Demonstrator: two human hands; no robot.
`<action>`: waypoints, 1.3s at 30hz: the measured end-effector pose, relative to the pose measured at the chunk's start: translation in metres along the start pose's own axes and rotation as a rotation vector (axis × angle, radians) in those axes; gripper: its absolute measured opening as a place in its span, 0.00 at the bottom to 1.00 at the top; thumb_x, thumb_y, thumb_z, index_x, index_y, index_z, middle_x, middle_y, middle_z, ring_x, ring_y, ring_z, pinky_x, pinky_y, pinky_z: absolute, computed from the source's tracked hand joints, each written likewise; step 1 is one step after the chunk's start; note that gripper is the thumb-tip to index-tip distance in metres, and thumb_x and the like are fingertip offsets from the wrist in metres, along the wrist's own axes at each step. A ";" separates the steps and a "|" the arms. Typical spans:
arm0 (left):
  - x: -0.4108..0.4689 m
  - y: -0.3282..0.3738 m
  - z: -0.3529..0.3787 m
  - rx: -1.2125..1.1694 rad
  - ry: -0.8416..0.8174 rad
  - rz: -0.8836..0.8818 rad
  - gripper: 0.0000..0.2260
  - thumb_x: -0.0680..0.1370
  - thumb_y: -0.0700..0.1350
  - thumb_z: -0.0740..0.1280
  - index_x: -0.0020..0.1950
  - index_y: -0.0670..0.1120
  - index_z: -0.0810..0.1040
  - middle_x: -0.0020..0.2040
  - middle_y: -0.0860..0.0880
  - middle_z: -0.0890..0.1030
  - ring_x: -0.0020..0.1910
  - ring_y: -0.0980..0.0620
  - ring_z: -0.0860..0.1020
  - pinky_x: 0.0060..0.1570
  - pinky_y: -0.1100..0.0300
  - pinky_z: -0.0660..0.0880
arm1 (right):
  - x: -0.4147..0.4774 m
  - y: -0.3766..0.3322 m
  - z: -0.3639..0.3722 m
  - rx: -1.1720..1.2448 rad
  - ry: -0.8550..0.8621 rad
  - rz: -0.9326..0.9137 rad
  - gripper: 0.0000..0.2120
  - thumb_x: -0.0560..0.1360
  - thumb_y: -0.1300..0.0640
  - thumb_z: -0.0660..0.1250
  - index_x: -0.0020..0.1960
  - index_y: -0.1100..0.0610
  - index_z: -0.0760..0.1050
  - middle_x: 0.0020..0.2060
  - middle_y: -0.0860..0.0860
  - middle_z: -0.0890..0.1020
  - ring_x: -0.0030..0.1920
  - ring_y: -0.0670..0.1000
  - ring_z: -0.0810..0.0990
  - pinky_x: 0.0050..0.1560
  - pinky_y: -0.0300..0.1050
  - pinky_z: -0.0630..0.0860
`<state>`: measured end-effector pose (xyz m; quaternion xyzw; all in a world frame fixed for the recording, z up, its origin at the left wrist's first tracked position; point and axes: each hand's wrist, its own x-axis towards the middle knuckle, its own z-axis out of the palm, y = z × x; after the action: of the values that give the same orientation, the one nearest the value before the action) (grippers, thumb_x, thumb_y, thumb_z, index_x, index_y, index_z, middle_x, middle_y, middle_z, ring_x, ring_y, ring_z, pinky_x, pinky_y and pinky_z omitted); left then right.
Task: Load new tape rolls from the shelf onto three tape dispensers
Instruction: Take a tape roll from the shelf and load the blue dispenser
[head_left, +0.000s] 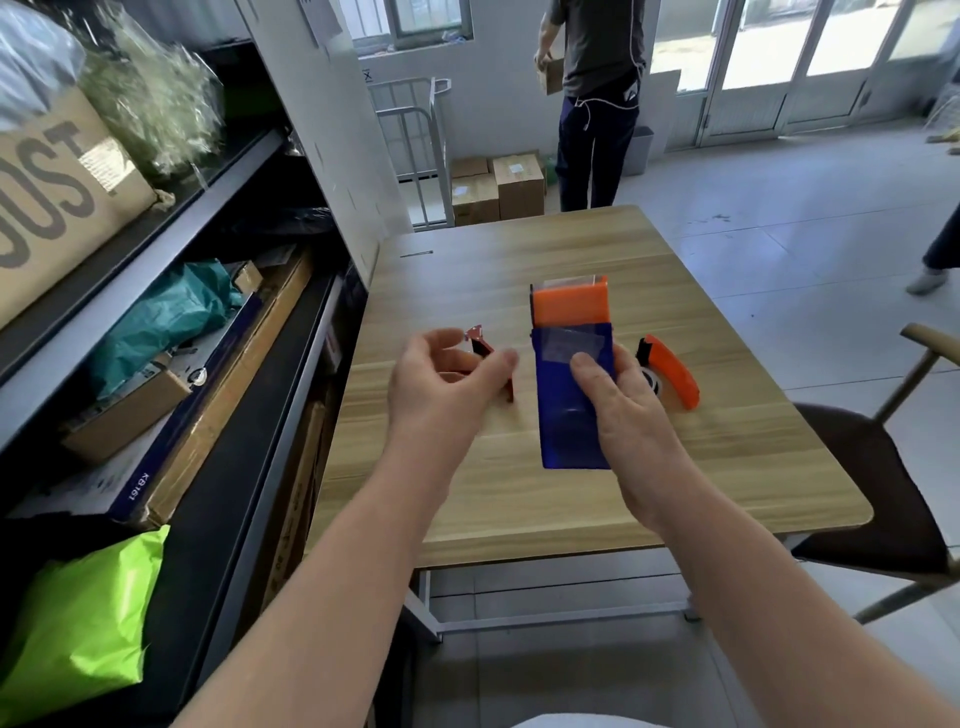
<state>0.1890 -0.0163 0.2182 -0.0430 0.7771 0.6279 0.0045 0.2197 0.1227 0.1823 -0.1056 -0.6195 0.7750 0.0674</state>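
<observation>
While right hand (628, 410) grips the blue-and-orange tape dispenser (563, 415) over the counter (519, 249), left hand (436, 384), left of it, sits loosely curled, empty. Advise: brace the body firmly, feed tape end straight.

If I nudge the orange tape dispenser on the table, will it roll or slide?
The curved orange plastic tape dispenser looks rigid and light, so it probably slides. Its arched shell might rock, hardly roll.
</observation>
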 end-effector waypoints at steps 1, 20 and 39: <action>0.001 0.002 0.003 -0.014 -0.087 -0.045 0.22 0.71 0.52 0.75 0.61 0.50 0.73 0.51 0.51 0.80 0.51 0.54 0.80 0.50 0.56 0.79 | -0.002 0.001 0.002 -0.003 -0.033 0.007 0.13 0.82 0.51 0.59 0.66 0.48 0.70 0.51 0.47 0.82 0.47 0.45 0.82 0.45 0.41 0.78; 0.037 -0.053 -0.035 -0.101 -0.315 -0.377 0.15 0.81 0.54 0.62 0.47 0.48 0.85 0.39 0.54 0.81 0.39 0.54 0.74 0.45 0.56 0.73 | -0.020 0.058 0.009 0.445 -0.113 0.317 0.32 0.58 0.62 0.82 0.59 0.61 0.75 0.45 0.57 0.83 0.41 0.52 0.83 0.39 0.43 0.82; 0.061 -0.062 0.103 0.333 -0.491 -0.355 0.05 0.81 0.46 0.64 0.49 0.47 0.79 0.50 0.42 0.84 0.48 0.45 0.82 0.54 0.48 0.80 | 0.048 0.073 -0.096 0.361 0.074 0.379 0.30 0.68 0.51 0.74 0.65 0.64 0.74 0.50 0.58 0.83 0.47 0.53 0.83 0.52 0.48 0.79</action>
<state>0.1283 0.0674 0.1321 -0.0240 0.8251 0.4733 0.3076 0.1986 0.2085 0.0876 -0.2343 -0.4374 0.8673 -0.0385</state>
